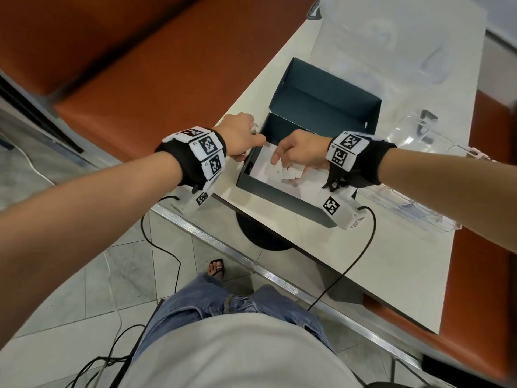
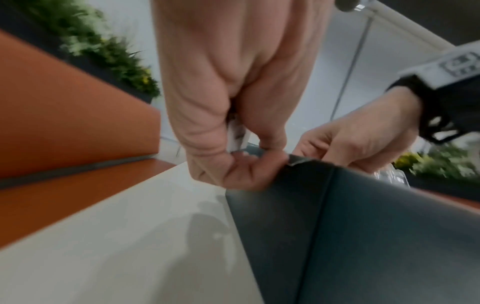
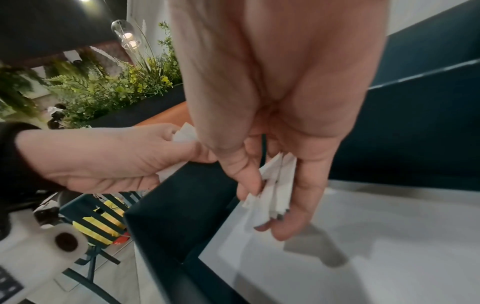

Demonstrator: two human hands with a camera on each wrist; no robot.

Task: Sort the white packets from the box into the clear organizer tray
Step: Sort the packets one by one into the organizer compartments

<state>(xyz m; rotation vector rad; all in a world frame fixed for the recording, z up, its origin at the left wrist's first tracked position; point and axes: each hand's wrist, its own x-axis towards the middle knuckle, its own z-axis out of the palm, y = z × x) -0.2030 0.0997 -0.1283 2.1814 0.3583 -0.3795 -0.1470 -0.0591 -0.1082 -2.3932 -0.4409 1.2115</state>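
A dark teal box [image 1: 279, 197] sits open on the white table, its floor white. My right hand [image 1: 291, 166] reaches down inside it and pinches several white packets [image 3: 275, 189] between thumb and fingers, just above the floor. My left hand [image 1: 249, 147] hovers at the box's left rim, fingers curled round a few more white packets [image 2: 237, 135]; in the left wrist view its fingertips touch the rim of the box [image 2: 363, 236]. The clear organizer tray [image 1: 405, 208] lies to the right of the box, under my right forearm.
The box lid [image 1: 321, 99] stands up at the back. More clear plastic pieces [image 1: 414, 130] lie on the far right of the table [image 1: 377, 261]. An orange bench [image 1: 140, 79] runs along the left. Cables hang off the table's metal-trimmed near edge.
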